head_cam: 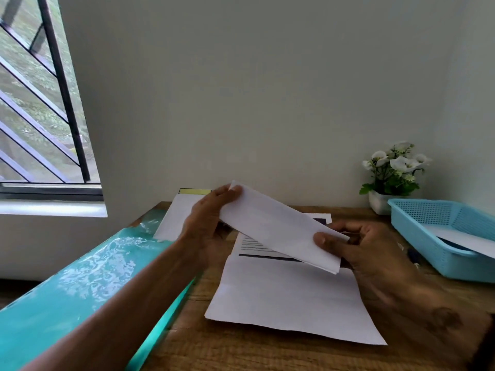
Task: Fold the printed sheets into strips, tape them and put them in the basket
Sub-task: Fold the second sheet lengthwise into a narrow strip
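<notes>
A folded white paper strip (278, 227) hangs tilted above the wooden table (254, 352), upper end to the left. My left hand (207, 223) pinches its upper left end; my right hand (375, 250) grips its lower right end with the thumb on top. Under the strip lies a stack of printed sheets (289, 295), the top one partly folded with black print lines showing. The light blue basket (439, 236) stands at the right with a white folded sheet (466, 241) inside.
A potted plant with white flowers (393, 172) stands by the wall behind the basket. A white pad with a gold edge (178, 212) leans at the back left. Turquoise plastic film (80, 279) covers the table's left edge. A window is at the left.
</notes>
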The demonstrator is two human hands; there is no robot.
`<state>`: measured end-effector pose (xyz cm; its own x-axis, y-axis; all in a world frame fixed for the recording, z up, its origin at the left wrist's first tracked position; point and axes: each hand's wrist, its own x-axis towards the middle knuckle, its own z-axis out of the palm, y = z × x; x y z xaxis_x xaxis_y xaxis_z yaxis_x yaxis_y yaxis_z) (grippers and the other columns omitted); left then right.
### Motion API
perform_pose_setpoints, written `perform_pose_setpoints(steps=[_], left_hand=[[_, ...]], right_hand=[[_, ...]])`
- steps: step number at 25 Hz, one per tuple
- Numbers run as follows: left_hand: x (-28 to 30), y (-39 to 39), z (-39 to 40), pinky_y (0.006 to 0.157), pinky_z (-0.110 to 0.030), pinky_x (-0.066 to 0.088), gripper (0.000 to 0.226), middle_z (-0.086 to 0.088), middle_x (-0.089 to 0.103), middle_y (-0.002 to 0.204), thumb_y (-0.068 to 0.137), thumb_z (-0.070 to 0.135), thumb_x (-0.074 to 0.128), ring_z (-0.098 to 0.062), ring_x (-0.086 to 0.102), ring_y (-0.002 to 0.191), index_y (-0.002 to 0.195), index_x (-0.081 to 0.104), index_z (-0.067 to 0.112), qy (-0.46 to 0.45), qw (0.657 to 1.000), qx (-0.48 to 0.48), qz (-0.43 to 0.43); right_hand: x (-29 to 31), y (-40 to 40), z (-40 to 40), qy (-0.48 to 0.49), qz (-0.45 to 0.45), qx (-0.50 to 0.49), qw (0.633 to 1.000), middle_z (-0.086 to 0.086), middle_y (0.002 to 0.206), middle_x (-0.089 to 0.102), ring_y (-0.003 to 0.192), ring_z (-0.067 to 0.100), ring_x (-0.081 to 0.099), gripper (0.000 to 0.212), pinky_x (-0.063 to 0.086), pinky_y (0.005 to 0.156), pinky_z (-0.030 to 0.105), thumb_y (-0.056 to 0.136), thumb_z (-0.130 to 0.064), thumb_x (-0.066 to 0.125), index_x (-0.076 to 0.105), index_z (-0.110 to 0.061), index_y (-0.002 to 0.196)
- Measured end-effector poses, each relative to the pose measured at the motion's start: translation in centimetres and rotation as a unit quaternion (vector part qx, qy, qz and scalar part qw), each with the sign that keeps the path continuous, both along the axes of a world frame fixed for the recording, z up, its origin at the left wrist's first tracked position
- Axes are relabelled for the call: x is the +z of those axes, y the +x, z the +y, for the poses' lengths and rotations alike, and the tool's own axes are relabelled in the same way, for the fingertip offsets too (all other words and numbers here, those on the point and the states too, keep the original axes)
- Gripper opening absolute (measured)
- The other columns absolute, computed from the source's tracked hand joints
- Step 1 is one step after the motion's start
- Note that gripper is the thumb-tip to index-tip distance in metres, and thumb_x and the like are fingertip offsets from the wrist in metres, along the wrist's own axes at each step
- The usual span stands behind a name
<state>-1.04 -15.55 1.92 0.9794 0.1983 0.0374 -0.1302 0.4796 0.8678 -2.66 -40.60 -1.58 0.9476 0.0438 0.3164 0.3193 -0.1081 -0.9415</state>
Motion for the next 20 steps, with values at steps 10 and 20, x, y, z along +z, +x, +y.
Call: perform_pose_setpoints(steps=[10,20], left_hand=[[-4.2,5.6,11.3,0.113,-0.055,0.037,0.058,-0.012,0.064,0.139,0.096,0.062,0.056,-0.039,0.053,0.130,0.138,0.056,0.021,0.566,0.747,0.317,0.146],[-5.4,4.5,11.1,0.109,-0.049,0.041,0.036,-0.005,0.065,0.133,0.095,0.038,0.068,-0.028,0.057,0.123,0.128,0.066,0.024,0.482,0.791,0.365,0.093]], right_hand=[[-0.3,-0.8,-0.2,-0.278,-0.047,-0.065,0.957,-0.017,0.115,0.065,0.094,-0.001,0.062,0.052,0.047,0.070,0.007,0.087,-0.042,0.076,0.055,-0.041,0.134],[4.3,-0.1,8.4,-0.442,-0.226,-0.053,0.866,-0.006,0.111,0.071,0.091,0.012,0.066,0.026,0.045,0.074,0.016,0.084,-0.031,0.082,0.075,-0.022,0.107]])
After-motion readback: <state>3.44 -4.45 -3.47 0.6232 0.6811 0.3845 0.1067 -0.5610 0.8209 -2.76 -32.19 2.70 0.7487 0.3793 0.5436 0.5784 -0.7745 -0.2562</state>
